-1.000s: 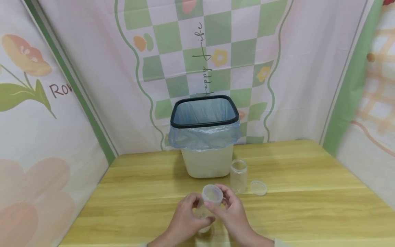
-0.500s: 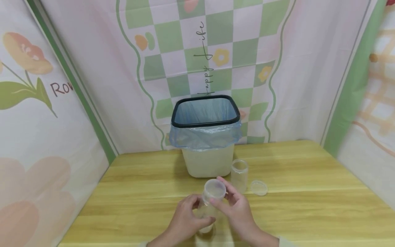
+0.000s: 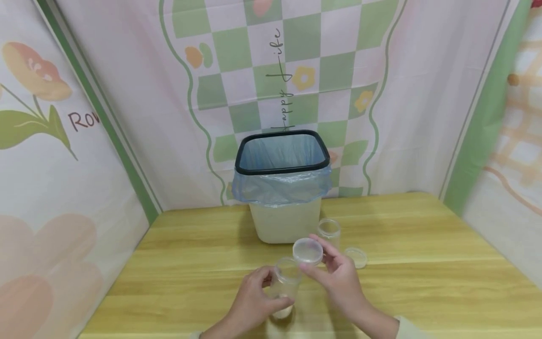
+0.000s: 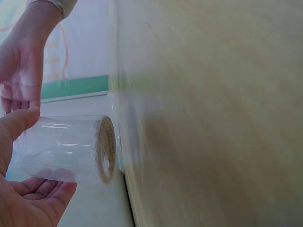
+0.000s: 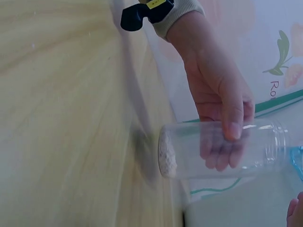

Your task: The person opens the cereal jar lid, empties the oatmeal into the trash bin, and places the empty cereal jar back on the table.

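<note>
My left hand [image 3: 254, 294] grips a clear jar [image 3: 287, 282] round its side, thumb in front and fingers behind. The jar's mouth is uncovered, and a pale, crumbly layer [image 5: 166, 153] covers its bottom. Its base is close over the table in both wrist views. Up and to the right of the mouth, my right hand [image 3: 342, 278] pinches a round translucent lid [image 3: 307, 251] by its edge, held apart from the jar. Behind the lid stands a second clear jar [image 3: 329, 228], uncovered and partly hidden by the right hand. Another clear lid [image 3: 357, 257] lies flat beside it.
A pale bin [image 3: 285, 223] with a black rim and a blue bag liner stands at the back of the wooden table [image 3: 186, 263], just left of the second jar. Printed curtains [image 3: 127, 94] enclose the table at the back and both sides.
The lid has come off the jar in the left hand. My right hand has carried it up and to the right, while the left hand and its jar stay about where they were.
</note>
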Tool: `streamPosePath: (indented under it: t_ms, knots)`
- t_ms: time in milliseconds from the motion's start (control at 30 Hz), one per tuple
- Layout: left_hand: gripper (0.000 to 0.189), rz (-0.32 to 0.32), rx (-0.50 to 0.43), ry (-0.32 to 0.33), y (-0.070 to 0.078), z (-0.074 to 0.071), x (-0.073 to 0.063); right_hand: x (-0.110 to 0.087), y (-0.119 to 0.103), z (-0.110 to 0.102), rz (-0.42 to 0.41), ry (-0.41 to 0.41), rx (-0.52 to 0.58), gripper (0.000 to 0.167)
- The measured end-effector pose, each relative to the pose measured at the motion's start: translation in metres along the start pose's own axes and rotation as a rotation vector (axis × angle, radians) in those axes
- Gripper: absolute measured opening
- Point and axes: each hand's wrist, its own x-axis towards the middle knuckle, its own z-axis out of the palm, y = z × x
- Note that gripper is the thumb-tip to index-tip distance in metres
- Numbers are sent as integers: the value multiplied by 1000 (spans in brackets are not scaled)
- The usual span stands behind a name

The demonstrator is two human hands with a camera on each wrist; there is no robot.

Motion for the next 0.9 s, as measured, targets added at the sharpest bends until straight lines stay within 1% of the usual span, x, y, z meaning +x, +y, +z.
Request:
streamPosePath:
  t_ms: [100,200,333,433,500,700,900]
  knots:
    - [48,6,8,4,-1,-1,0,3,0,-8,-35,-12,-31,57]
    - [49,14,15,12,-3,-1,0,5,-1,-16,-87,-17,-61,56]
    - [48,23,13,19,-5,-2,1,8,-2,-26,-139,-5,-87,55]
    - [47,16,8,13,-6,-2,1,10,-4,-33,-154,7,-120,55]
    - [47,1,0,7,-6,-3,2,11,-5,-38,-168,13,-151,54]
    - [49,-50,-25,-13,-7,-5,3,13,-6,-53,-172,9,-239,54]
    - [53,-103,-50,-20,-8,-6,4,13,-7,-67,-120,-22,-354,53]
